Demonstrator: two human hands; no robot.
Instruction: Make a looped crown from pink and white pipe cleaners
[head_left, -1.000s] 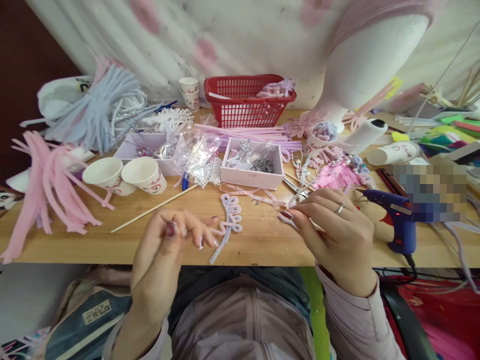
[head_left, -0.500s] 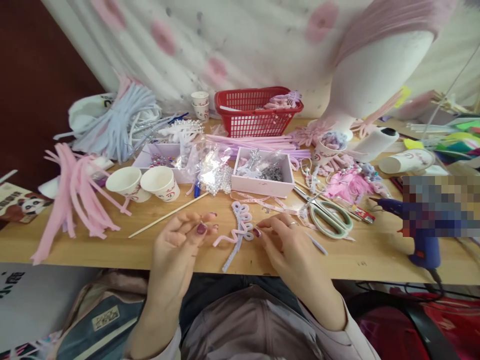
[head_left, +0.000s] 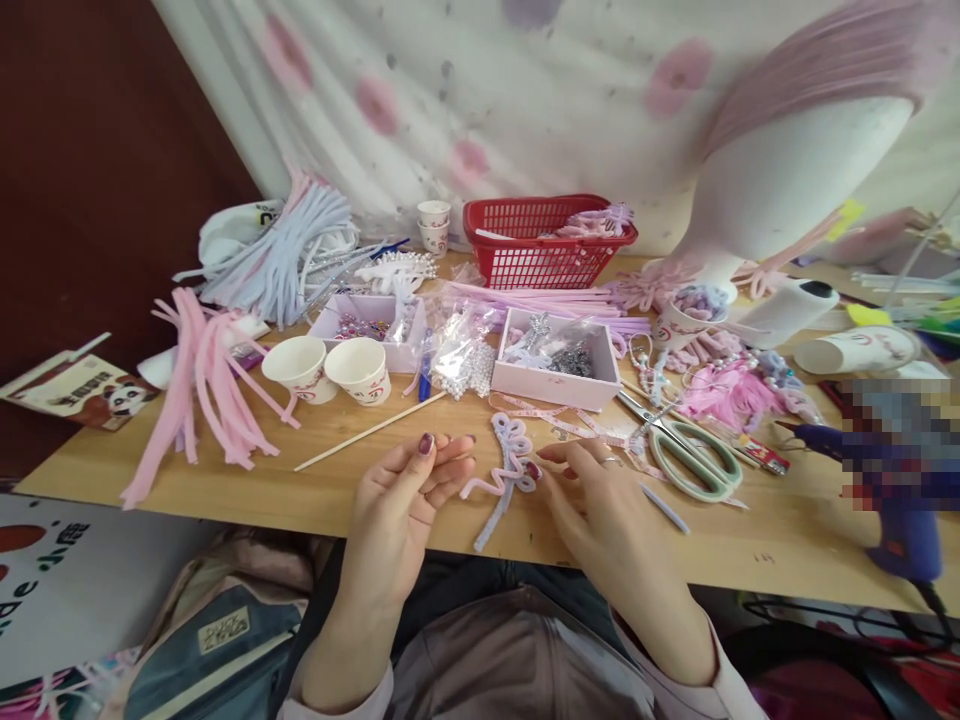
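Note:
A bent pipe-cleaner piece (head_left: 511, 450) lies on the table between my hands: pale lilac loops along a stem, with a pink zigzag strand (head_left: 484, 487) across it. My left hand (head_left: 401, 505) is just left of it, palm turned inward, fingers loosely curled and apart from the thumb, with nothing in them. To the right, my right hand (head_left: 607, 510) has its fingers apart. Its thumb tip overlaps the lowest loops in view; whether it presses on them I cannot tell. A short lilac pipe-cleaner length (head_left: 666, 509) lies beside the right hand.
Green-handled scissors (head_left: 694, 465) and a blue glue gun (head_left: 904, 530) lie to the right. Behind stand paper cups (head_left: 358, 372), an open box of small decorations (head_left: 555, 388) and a red basket (head_left: 544, 265). A wooden stick (head_left: 367, 432) and pink pipe cleaners (head_left: 202, 390) lie left.
The whole view has swung left, so things appear further right. My right thumb has come closer to the lilac loops. The pipe-cleaner piece still lies between the hands.

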